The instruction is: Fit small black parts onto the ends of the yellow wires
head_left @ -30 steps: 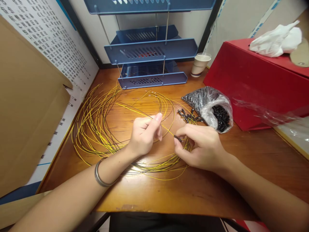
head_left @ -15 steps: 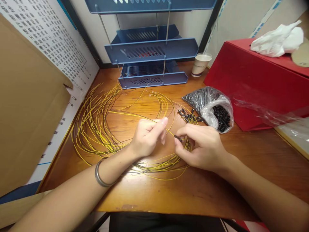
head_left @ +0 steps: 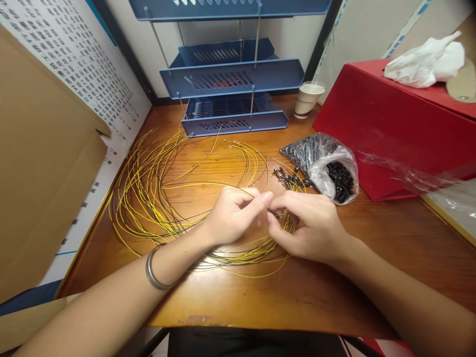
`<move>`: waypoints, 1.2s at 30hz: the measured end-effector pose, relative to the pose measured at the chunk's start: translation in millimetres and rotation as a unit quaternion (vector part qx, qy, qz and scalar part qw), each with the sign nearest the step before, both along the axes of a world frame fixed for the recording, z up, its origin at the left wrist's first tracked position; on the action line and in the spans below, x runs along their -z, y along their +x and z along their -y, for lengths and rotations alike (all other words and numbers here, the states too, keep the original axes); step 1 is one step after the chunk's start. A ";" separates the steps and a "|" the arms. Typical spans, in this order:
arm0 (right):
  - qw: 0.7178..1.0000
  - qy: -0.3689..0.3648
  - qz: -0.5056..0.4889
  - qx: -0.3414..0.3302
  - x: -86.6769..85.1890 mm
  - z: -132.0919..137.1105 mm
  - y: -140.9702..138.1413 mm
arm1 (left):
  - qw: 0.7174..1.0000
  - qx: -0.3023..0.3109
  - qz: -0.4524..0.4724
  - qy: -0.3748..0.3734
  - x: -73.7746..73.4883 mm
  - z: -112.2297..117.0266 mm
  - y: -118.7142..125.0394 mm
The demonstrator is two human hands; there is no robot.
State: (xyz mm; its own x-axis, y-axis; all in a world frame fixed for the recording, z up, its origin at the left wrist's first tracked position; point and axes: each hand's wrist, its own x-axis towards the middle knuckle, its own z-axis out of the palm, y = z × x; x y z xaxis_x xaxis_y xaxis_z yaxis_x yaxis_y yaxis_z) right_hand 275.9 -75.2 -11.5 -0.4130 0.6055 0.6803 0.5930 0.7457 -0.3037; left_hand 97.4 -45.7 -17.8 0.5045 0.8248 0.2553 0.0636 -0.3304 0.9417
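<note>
My left hand (head_left: 238, 210) pinches a thin yellow-and-black wire (head_left: 201, 184) between thumb and forefinger, close beside the other hand. My right hand (head_left: 308, 225) is closed on a small black sleeve-like part (head_left: 273, 213), with the wire running to it; a bit of yellow shows past its far end. Under and around both hands lies a loose coil of yellow and black wires (head_left: 141, 198). Several loose black parts (head_left: 284, 177) lie just beyond my right hand. Next to them a clear plastic bag (head_left: 322, 171) stands open, full of similar black pieces.
A blue tiered file tray (head_left: 234, 126) stands at the back of the wooden table (head_left: 208, 307). To its right are a paper cup (head_left: 308, 100) and a large red box (head_left: 390, 119) with white tissue (head_left: 426, 62) on top. Brown cardboard (head_left: 44, 158) borders the left side.
My left hand has slid right along the wire, up against my right hand. The wire behind it now bows more. My right hand stays nearly still with the black part.
</note>
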 end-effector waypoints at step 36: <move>1.000 0.007 0.001 0.010 0.0 -0.6 0.8 | 0.991 -0.070 0.027 0.113 -3.2 -0.3 -2.0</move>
State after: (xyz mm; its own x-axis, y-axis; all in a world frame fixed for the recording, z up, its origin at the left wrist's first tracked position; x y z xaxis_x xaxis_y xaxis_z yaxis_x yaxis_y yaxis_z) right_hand 276.8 -74.6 -11.5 -0.4029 0.6044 0.6873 0.6080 0.7381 -0.2926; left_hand 95.5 -45.4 -14.6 0.3702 0.8043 0.4649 0.0760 -0.5250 0.8477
